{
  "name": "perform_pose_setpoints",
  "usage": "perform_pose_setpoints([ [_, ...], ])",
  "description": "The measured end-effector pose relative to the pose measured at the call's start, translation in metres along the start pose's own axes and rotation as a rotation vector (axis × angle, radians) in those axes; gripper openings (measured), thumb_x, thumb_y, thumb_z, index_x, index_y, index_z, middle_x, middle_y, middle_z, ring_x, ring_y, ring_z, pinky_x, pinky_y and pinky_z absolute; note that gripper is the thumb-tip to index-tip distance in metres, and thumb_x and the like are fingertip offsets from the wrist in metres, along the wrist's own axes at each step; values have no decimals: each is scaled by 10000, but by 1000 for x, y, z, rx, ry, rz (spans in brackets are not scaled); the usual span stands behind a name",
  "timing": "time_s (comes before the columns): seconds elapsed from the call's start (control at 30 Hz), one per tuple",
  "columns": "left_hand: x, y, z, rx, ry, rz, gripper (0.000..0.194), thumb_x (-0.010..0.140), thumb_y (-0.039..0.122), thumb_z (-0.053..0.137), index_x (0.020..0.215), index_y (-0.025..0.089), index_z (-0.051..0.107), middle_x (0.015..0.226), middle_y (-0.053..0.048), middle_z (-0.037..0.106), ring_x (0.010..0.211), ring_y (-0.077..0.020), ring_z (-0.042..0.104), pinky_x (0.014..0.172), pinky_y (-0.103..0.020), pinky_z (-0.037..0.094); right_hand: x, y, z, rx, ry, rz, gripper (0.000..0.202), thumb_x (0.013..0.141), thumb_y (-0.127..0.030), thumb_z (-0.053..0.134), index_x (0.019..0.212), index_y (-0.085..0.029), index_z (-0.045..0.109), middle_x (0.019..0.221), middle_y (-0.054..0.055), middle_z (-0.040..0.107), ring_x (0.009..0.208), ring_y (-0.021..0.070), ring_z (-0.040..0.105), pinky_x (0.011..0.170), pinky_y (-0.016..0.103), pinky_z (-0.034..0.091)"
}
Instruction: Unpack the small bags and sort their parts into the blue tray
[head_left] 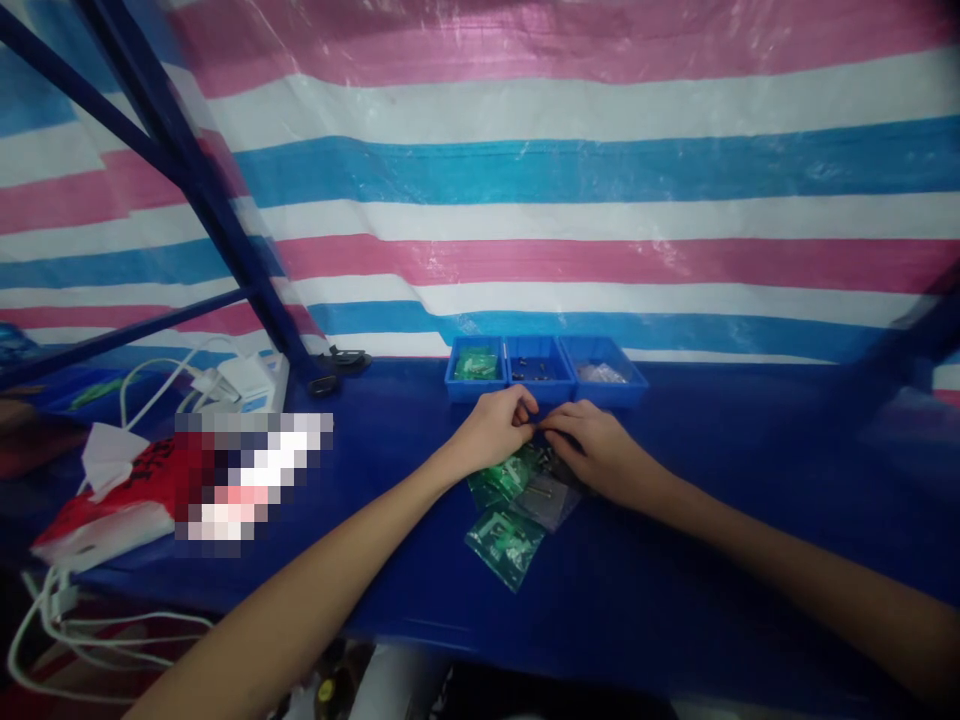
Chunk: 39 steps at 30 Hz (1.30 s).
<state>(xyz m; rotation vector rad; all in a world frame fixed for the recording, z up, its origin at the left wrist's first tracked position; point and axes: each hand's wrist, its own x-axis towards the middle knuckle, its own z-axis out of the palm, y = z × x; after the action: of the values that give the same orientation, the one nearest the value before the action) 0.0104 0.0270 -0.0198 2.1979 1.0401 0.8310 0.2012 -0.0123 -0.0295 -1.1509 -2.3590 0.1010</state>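
Note:
My left hand (501,428) and my right hand (594,448) meet fingertip to fingertip above the small bags, both with pinched fingers. Whatever they grip between them is too small to make out. Below the hands lie green plastic bags (511,478) and a clear bag with small metal pieces (546,498). Nearer the front, a separate green bag (505,546) rests flat. Just behind the hands, three blue bins stand in a row: the left bin (475,387) holds green bags, the middle bin (541,397) a few small dark parts, the right bin (637,385) clear bags.
On the blue table (720,560), a red tissue pack (161,480) lies at the left beside a white power strip (276,385) with cables. Small black items (345,358) sit at the back edge. A blue metal frame (217,225) rises at the left.

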Motion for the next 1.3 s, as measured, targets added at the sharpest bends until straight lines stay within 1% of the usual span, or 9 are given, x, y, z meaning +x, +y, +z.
perform_pose_setpoints([
  [0.2, 3, 0, 1, -56, 102, 35, 126, 799, 108, 627, 915, 157, 618, 793, -3, 624, 722, -127, 581, 669, -248, 457, 0, 1, 0, 28, 102, 49, 198, 975, -217, 486, 1074, -170, 651, 1022, 80, 701, 942, 244, 588, 831, 388, 457],
  [0.3, 3, 4, 1, -56, 101, 61, 68, 837, 159, 622, 901, 161, 644, 791, -6, 635, 727, -128, 585, 673, -251, 455, 0, 3, -1, 22, 161, 96, 162, 951, -218, 525, 1055, -186, 646, 1002, 66, 710, 921, 245, 607, 792, 379, 464],
  [0.4, 2, 7, 1, -76, 70, 56, 68, 861, 184, 612, 890, 160, 668, 795, -15, 652, 730, -132, 594, 670, -251, 460, 0, 4, -2, 28, 194, 113, 112, 930, -223, 564, 1000, -205, 650, 960, 51, 713, 896, 237, 624, 759, 360, 465],
  [0.53, 1, 10, 1, -95, 44, 51, 85, 875, 208, 610, 897, 166, 681, 817, -22, 667, 745, -137, 604, 674, -254, 472, 0, 3, -5, 41, 203, 119, 73, 930, -240, 584, 933, -209, 650, 896, 32, 718, 852, 217, 637, 720, 333, 455],
  [0.63, 0, 12, 1, -109, 43, 58, 85, 877, 199, 605, 913, 171, 676, 839, -25, 672, 767, -141, 613, 694, -263, 488, 1, 2, -6, 32, 200, 127, 106, 944, -260, 567, 910, -210, 654, 871, 28, 720, 821, 210, 637, 690, 325, 442],
  [0.8, 0, 15, 1, -146, 72, 76, 152, 848, 115, 598, 977, 169, 656, 898, -33, 682, 823, -140, 636, 736, -267, 510, 1, -1, -6, 25, 198, 136, 149, 939, -272, 546, 863, -208, 657, 829, 33, 712, 751, 202, 623, 646, 318, 414],
  [0.97, 0, 15, 0, -89, 99, 122, 244, 814, 50, 601, 1012, 178, 667, 960, -25, 678, 859, -131, 636, 746, -256, 504, 2, -2, -8, 53, 201, 137, 203, 953, -271, 514, 813, -203, 645, 735, 17, 673, 684, 186, 593, 625, 307, 367],
  [1.1, -1, 17, -2, -50, 107, 130, 175, 832, 93, 635, 975, 178, 690, 925, -24, 671, 831, -134, 627, 762, -273, 495, 2, -4, -9, 76, 201, 127, 259, 978, -291, 483, 782, -200, 625, 656, 0, 617, 636, 173, 560, 599, 297, 336],
  [1.3, -1, 18, -3, -69, 63, 115, 91, 857, 183, 660, 938, 182, 700, 893, -24, 679, 823, -150, 622, 759, -284, 487, 2, -5, -12, 56, 219, 129, 313, 984, -333, 479, 730, -204, 606, 604, -5, 576, 611, 169, 541, 578, 291, 329],
])
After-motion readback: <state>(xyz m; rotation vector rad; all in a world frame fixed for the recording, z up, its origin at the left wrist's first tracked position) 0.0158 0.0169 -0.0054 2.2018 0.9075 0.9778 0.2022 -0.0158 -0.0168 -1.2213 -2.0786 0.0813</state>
